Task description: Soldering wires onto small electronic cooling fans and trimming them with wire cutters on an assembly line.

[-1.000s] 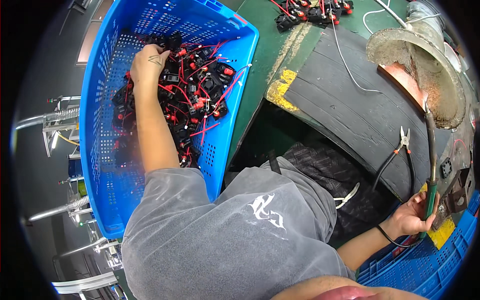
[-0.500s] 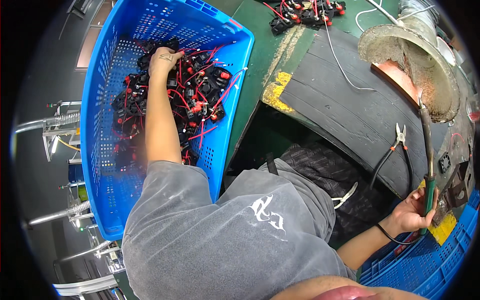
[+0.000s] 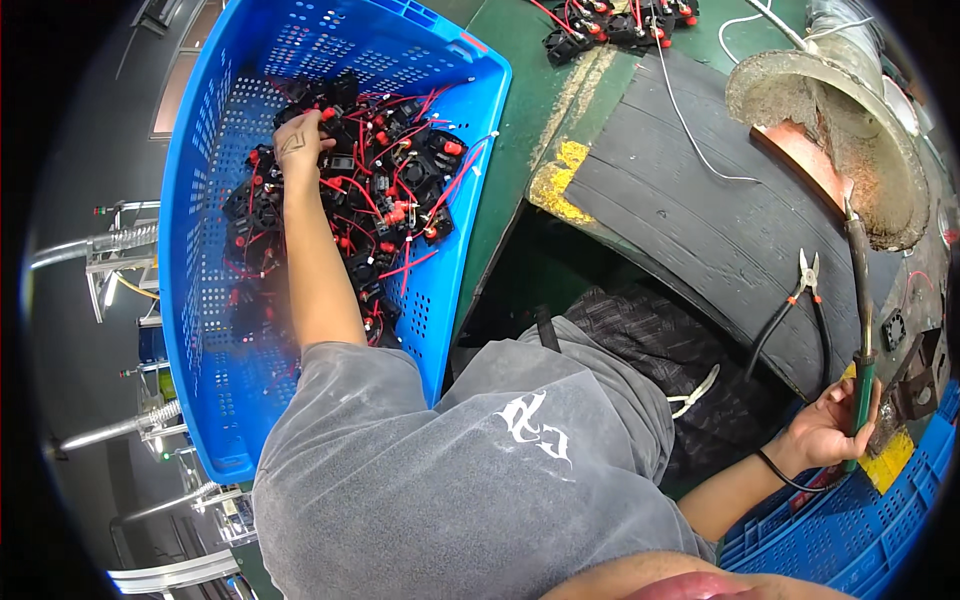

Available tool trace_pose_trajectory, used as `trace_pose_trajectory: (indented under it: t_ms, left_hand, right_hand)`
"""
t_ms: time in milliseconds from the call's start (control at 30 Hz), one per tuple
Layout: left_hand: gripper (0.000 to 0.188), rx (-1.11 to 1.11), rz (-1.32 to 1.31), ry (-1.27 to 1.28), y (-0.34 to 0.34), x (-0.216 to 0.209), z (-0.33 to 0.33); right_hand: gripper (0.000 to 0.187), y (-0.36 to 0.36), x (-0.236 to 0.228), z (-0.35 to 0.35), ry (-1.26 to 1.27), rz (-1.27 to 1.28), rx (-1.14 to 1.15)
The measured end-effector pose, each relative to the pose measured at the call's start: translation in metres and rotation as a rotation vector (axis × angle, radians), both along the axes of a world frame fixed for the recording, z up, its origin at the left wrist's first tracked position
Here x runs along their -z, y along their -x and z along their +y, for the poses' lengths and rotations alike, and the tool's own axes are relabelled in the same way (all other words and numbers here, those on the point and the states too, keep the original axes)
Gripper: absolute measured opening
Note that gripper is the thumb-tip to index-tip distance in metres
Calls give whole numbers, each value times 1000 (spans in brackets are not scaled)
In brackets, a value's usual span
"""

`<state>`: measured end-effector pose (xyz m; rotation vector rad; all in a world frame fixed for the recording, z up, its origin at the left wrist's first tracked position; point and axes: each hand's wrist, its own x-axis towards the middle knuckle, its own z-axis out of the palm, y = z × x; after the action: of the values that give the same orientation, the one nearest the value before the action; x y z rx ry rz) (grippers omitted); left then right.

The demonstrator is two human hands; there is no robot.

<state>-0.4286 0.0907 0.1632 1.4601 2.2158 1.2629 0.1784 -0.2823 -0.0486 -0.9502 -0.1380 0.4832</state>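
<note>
My left hand point(image 3: 298, 142) is inside a blue perforated plastic basket point(image 3: 185, 260), its fingers curled among black fan units with red wires point(image 3: 410, 180). The fingertips are partly hidden, and which piece they grip does not show. At the lower right, my right hand point(image 3: 830, 425) closes around the green handle of a soldering iron point(image 3: 860, 400). Its long shaft points away from me, the tip close to a copper-coloured plate point(image 3: 800, 155) under the flared mouth of a duct point(image 3: 745, 95). Orange-and-black cutting pliers point(image 3: 800, 295) lie open on the dark board point(image 3: 690, 190), left of the iron.
More black units with red wires point(image 3: 620, 25) lie on the green bench point(image 3: 520, 60) at the far side. A thin white wire point(image 3: 680, 120) crosses the board. A small black fan point(image 3: 893, 328) sits at the right, above another blue basket point(image 3: 830, 540).
My left hand has drawn slightly nearer and to the left within the basket. The right hand still holds the soldering iron; the view has shifted slightly.
</note>
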Motion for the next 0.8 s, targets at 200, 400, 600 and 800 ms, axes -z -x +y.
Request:
trace_pose_trajectory:
  t_ms: [200,400,600,800]
  left_hand:
    - [30,-127,-69,-79,-43,-22,-13]
    - [24,129,-399,-336,-51,-38,-15]
    - [25,458,-537,-291,-119,-59,-55]
    - [33,901,-687,18,-186,-15,-75]
  right_hand:
    - [61,1,1,0,20,-2,21]
    - [62,5,-10,4,54,17,80]
    - [61,-6,4,-2,-11,1,-13]
    - [61,1,-3,3,-15,42,93]
